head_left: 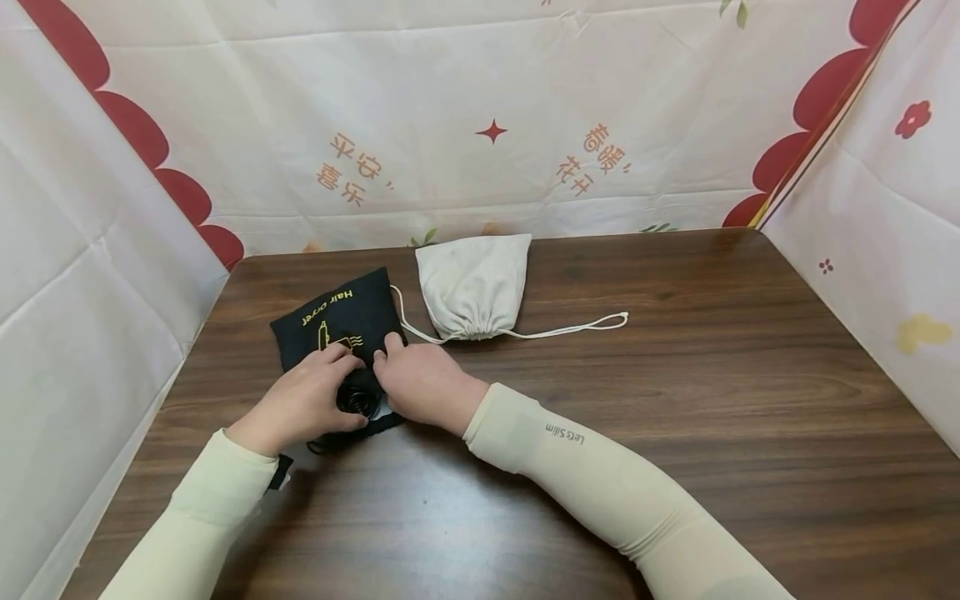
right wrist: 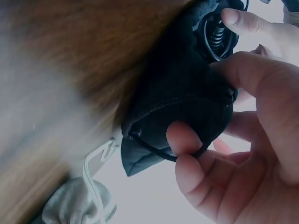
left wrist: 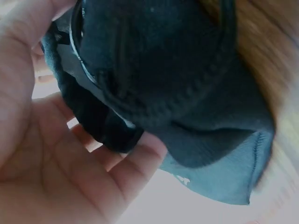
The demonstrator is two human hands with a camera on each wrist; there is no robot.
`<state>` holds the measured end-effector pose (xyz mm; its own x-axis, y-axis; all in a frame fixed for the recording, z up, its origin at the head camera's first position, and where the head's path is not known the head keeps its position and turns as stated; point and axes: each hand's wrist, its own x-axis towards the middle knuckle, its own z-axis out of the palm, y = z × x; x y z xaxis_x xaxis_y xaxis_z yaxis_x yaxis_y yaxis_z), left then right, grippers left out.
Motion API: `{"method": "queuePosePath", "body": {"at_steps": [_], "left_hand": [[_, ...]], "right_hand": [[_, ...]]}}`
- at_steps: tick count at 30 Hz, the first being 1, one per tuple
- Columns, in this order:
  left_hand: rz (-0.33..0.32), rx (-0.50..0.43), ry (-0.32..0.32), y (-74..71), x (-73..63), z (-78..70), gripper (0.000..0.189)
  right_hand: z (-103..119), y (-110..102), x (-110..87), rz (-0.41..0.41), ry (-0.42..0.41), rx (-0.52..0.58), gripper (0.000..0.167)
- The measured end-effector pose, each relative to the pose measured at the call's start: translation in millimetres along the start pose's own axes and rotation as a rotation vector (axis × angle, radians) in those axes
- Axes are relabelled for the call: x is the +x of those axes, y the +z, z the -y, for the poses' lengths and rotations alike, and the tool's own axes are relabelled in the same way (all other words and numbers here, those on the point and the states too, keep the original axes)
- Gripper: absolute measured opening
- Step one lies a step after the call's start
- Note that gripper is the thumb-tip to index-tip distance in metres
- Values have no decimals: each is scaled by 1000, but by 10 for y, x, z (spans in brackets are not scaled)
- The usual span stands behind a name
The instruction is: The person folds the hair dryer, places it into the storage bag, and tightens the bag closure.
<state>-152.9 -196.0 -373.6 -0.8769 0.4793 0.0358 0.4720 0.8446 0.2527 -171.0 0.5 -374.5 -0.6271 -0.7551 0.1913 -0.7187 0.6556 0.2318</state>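
Note:
A black drawstring bag with yellow "Hair Dryer" lettering lies on the left part of the table. A dark coiled cord shows in its mouth, which faces the person. My left hand grips the bag around the mouth, fingers on the far side and thumb on the near side. In the left wrist view, its fingertips curl over the rim. From the right, my right hand pinches the bag's edge. The right wrist view shows the black drawstring passing between its fingers. Whatever else the bag contains is hidden.
Behind the right hand lies a white drawstring pouch, gathered at the neck, its white cord trailing right. A small black piece sticks out beside the left sleeve. Printed cloth hangs along the back edge of the brown table.

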Motion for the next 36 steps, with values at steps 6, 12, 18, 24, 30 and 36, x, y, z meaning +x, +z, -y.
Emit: {"method": "queuePosePath", "body": {"at_steps": [6, 12, 18, 24, 30, 36], "left_hand": [[-10, 14, 37, 12, -38, 57, 69], [0, -31, 52, 14, -46, 132, 65], [-16, -41, 91, 18, -52, 175, 54], [-66, -28, 106, 26, -30, 176, 49], [-123, -7, 74, 29, 10, 185, 49], [-120, -44, -14, 38, -27, 250, 64]], "right_hand": [[-50, 19, -8, 55, 77, 95, 38], [-117, 73, -44, 19, 86, 173, 20], [-130, 50, -67, 15, 52, 176, 14], [-148, 5, -64, 28, 57, 192, 11], [-201, -25, -38, 3, 65, 232, 6], [-283, -19, -68, 96, 85, 293, 27]]}}
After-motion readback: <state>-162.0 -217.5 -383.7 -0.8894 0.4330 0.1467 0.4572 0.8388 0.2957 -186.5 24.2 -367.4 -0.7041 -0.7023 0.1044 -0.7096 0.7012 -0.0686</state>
